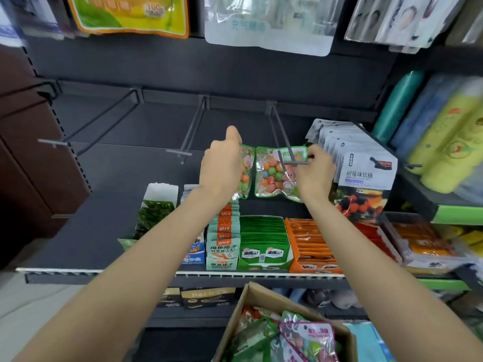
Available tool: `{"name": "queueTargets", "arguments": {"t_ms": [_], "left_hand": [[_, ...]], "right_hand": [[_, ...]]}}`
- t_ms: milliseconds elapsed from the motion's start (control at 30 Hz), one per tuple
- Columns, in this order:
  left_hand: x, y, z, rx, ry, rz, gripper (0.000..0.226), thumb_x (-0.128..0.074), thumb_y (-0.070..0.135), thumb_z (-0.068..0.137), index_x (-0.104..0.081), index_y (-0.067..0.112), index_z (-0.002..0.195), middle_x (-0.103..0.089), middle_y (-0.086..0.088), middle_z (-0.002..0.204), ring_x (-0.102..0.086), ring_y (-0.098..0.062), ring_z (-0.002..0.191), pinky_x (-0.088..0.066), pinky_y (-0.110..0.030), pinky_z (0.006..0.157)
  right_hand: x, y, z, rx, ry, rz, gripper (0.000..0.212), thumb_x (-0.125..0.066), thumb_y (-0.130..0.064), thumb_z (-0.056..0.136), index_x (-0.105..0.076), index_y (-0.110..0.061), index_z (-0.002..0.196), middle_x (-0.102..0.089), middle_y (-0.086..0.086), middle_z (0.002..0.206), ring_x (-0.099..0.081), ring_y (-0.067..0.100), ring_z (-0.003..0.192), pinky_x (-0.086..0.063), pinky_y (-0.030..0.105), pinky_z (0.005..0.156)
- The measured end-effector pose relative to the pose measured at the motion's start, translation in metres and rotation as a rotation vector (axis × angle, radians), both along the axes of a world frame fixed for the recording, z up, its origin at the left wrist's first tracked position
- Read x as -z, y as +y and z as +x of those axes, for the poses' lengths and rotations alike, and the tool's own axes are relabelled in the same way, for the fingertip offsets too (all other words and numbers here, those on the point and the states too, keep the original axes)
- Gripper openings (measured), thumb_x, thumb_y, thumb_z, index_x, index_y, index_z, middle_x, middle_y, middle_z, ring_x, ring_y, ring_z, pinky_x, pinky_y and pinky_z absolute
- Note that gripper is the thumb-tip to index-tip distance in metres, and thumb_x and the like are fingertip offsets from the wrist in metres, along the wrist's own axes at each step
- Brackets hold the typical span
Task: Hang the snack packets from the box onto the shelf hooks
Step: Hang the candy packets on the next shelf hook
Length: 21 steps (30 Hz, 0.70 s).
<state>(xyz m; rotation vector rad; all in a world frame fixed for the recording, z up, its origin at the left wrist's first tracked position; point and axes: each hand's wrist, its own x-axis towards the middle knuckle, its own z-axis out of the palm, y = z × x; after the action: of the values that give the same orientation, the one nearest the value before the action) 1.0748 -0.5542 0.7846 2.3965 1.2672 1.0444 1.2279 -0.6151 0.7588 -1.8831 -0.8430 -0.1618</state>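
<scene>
The dark shelf unit (162, 131) fills most of the view, w/ a back panel carrying 4 wire hooks. The shelf (86, 231) below holds rows of boxed snacks – green packs (264, 239), orange packs (311, 246), teal-and-orange packs (224, 239). At bottom right sits the cardboard box (251, 301), open, w/ more snack packets (305, 338) piled inside, pink and green ones on top. To the right a hook carries a stack of white-and-black berry candy packets (366, 176). Bottles (449, 142) stand on the green-edged side shelf at far right.

Both bare arms reach up to the 3rd hook from the left. The right hook (287, 155) has its cross-tip in front of the right candy packet (274, 176) – a clear green-edged pouch of coloured sweets. The right hand (316, 173) has its grip pinched on that packet's top right corner, just beside the hook tip; can't tell if the hook is through the hole. The left hand (222, 168) has its grip curled round the left candy packet (245, 173), same kind, thumb up, held just left of the other, edges near each other. The neighbouring empty hook (183, 150) is left of the hands.
</scene>
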Motion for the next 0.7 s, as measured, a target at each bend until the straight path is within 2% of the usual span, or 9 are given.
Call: {"name": "queueTargets", "arguments": {"t_ms": [100,167,233,300,400,500,567,633,700], "left_hand": [[-0.002,0.013,0.007,-0.046,-0.073,-0.057,0.016,-0.041,-0.004,0.093,-0.046,0.006,0.104,-0.057,-0.014,0.082,-0.058,-0.033,0.073,-0.051,-0.044,0.062],[-0.005,0.023,0.014,-0.064,-0.111,-0.081,0.017,-0.04,-0.004,0.093,-0.047,0.005,0.104,-0.058,-0.015,0.085,-0.059,-0.034,0.075,-0.052,-0.048,0.067],[-0.006,0.03,0.02,-0.067,-0.12,-0.099,0.02,-0.039,-0.004,0.092,-0.047,0.003,0.108,-0.059,-0.017,0.087,-0.059,-0.035,0.077,-0.052,-0.048,0.068],[-0.007,0.035,0.024,-0.073,-0.115,-0.102,0.021,-0.039,-0.005,0.092,-0.047,0.003,0.11,-0.059,-0.017,0.087,-0.059,-0.034,0.077,-0.052,-0.046,0.067],[-0.008,0.042,0.028,-0.081,-0.119,-0.101,0.019,-0.041,-0.003,0.093,-0.046,0.004,0.11,-0.057,-0.014,0.083,-0.059,-0.031,0.073,-0.05,-0.04,0.062],[-0.007,0.045,0.031,-0.082,-0.121,-0.1,0.019,-0.041,-0.001,0.094,-0.045,0.005,0.111,-0.054,-0.012,0.081,-0.058,-0.031,0.074,-0.047,-0.039,0.061],[-0.004,0.045,0.031,-0.088,-0.12,-0.095,0.017,-0.042,0.001,0.095,-0.046,0.006,0.111,-0.055,-0.012,0.083,-0.058,-0.033,0.077,-0.046,-0.041,0.063],[-0.001,0.044,0.03,-0.101,-0.098,-0.074,0.017,-0.043,0.005,0.095,-0.047,0.01,0.111,-0.059,-0.012,0.087,-0.058,-0.033,0.079,-0.043,-0.039,0.063],[0.002,0.041,0.027,-0.098,-0.091,-0.061,0.015,-0.044,0.01,0.096,-0.051,0.014,0.109,-0.063,-0.01,0.092,-0.059,-0.033,0.083,-0.04,-0.037,0.064]], "right_hand": [[-0.008,0.037,0.016,0.016,-0.006,-0.021,0.043,-0.054,-0.014,0.092,-0.027,-0.019,0.059,-0.031,-0.004,0.057,-0.036,0.018,0.06,-0.025,0.031,0.051],[-0.013,0.062,0.026,0.047,0.015,-0.057,0.045,-0.05,-0.012,0.092,-0.021,-0.019,0.058,-0.026,-0.003,0.055,-0.028,0.014,0.052,-0.016,0.03,0.046],[-0.019,0.083,0.036,0.087,0.036,-0.108,0.043,-0.047,-0.011,0.093,-0.021,-0.017,0.058,-0.027,-0.001,0.055,-0.026,0.01,0.049,-0.014,0.029,0.044],[-0.024,0.1,0.045,0.114,0.049,-0.162,0.042,-0.046,-0.011,0.094,-0.023,-0.017,0.059,-0.03,0.001,0.057,-0.03,0.014,0.05,-0.017,0.028,0.045],[-0.03,0.117,0.054,0.102,0.065,-0.221,0.037,-0.046,-0.012,0.095,-0.032,-0.014,0.061,-0.053,0.01,0.077,-0.05,0.026,0.074,-0.031,0.029,0.059],[-0.029,0.125,0.06,0.066,0.063,-0.243,0.019,-0.046,-0.013,0.096,-0.045,-0.009,0.077,-0.061,0.02,0.11,-0.058,0.032,0.1,-0.033,0.03,0.068],[-0.024,0.124,0.062,-0.03,0.097,-0.23,0.011,-0.047,-0.013,0.097,-0.05,-0.004,0.101,-0.057,0.021,0.116,-0.056,0.03,0.101,-0.037,0.032,0.069],[-0.016,0.112,0.058,-0.172,0.102,-0.171,0.036,-0.051,-0.014,0.095,-0.04,-0.003,0.127,-0.053,0.02,0.121,-0.054,0.029,0.106,-0.042,0.034,0.077],[-0.007,0.088,0.049,-0.213,0.03,-0.08,0.05,-0.054,-0.014,0.093,-0.033,-0.006,0.138,-0.046,0.016,0.135,-0.045,0.028,0.123,-0.04,0.034,0.096]]}}
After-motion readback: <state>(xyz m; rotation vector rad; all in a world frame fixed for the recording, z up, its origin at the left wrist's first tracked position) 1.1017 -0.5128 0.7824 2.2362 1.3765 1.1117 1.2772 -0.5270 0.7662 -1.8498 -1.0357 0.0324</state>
